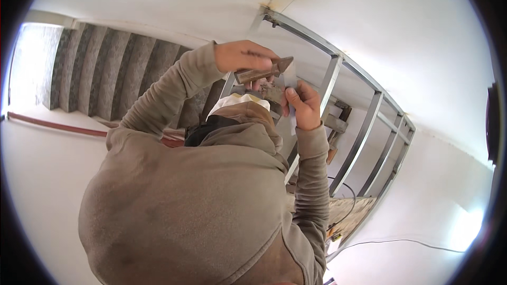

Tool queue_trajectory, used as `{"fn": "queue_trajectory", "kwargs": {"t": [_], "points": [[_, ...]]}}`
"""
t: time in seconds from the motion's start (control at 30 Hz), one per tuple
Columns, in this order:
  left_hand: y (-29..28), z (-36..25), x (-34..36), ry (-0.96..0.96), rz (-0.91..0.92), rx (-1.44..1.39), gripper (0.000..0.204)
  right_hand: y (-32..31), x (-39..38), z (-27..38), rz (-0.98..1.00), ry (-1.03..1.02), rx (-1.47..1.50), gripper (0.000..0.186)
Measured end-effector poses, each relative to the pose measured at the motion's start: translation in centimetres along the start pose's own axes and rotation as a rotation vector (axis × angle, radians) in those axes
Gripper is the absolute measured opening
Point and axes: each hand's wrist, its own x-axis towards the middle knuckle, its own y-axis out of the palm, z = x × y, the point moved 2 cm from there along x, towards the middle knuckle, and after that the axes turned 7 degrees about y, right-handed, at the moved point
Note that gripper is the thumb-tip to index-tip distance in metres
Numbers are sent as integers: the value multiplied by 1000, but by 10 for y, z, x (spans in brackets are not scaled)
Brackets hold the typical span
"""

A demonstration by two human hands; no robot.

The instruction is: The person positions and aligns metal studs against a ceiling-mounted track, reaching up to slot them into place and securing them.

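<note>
Both my sleeved arms are raised, with the hands close together at the upper middle of the head view. My left hand [245,59] is closed round a worn brown tool [257,75] that looks like a hammer head, blunt at one end and wedge-shaped at the other; its handle is hidden. The wedge end meets a thin pale grey metal strip [289,77]. My right hand [304,104] pinches that strip lower down, thumb on the near side. Where the strip ends behind the fingers, I cannot tell.
A frame of grey metal studs [364,142] stands to the right, with wood pieces [336,123] behind it and a worn board [353,212] below. Grey stairs [105,68] and a red-brown rail [58,125] lie left. A thin cable [391,241] crosses the lower right.
</note>
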Motion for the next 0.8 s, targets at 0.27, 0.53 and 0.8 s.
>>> {"fn": "queue_trajectory", "kwargs": {"t": [0.27,0.53,0.8], "points": [[-6,17,4,494,-149,221,40,2,38,-8,160,193,372,31],[21,-35,24,876,-81,888,25,7,32,6,187,209,440,29],[-14,-139,20,777,-197,1675,24,-63,17,40,-411,-172,89,24]]}}
